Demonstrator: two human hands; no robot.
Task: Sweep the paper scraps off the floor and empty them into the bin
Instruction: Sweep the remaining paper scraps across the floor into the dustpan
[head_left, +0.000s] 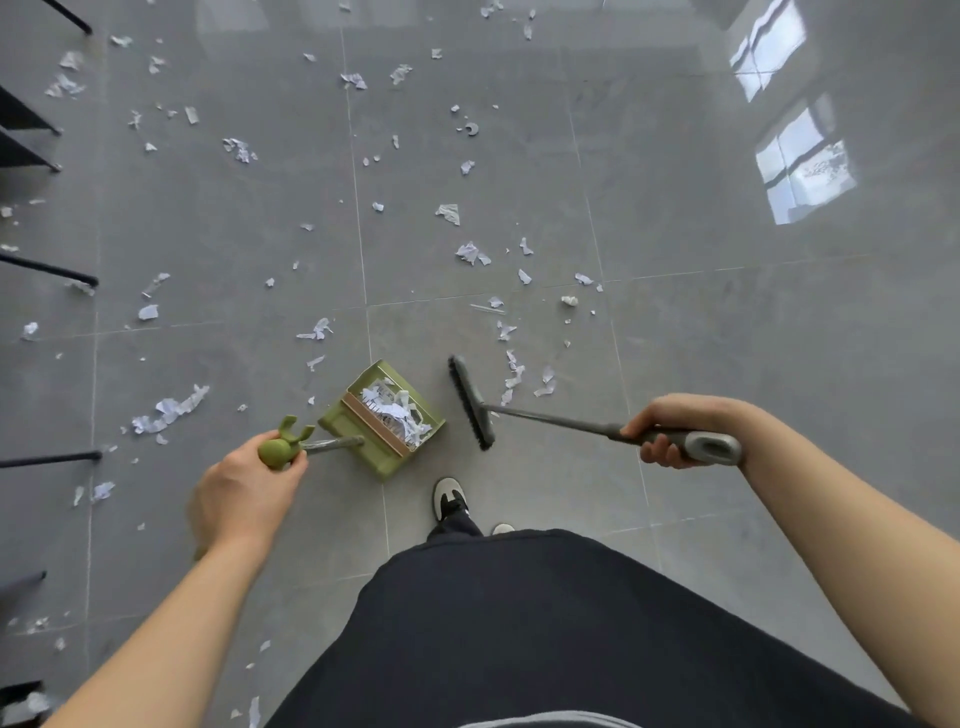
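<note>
A green long-handled dustpan (375, 451) stands on the grey tiled floor just ahead of my feet, with a heap of white paper scraps inside it. My left hand (244, 488) grips the green knob at the top of its handle. My right hand (670, 431) grips the grey broom handle (550, 420). The dark broom head (470, 401) sits right of the dustpan, a short gap away. Several white paper scraps (470, 253) lie scattered over the floor ahead and to the left. No bin is in view.
Black furniture legs (52, 270) line the left edge of the view. My shoe (451, 498) is just behind the dustpan. Window reflections (802, 174) shine on the floor at the far right, where the tiles hold few scraps.
</note>
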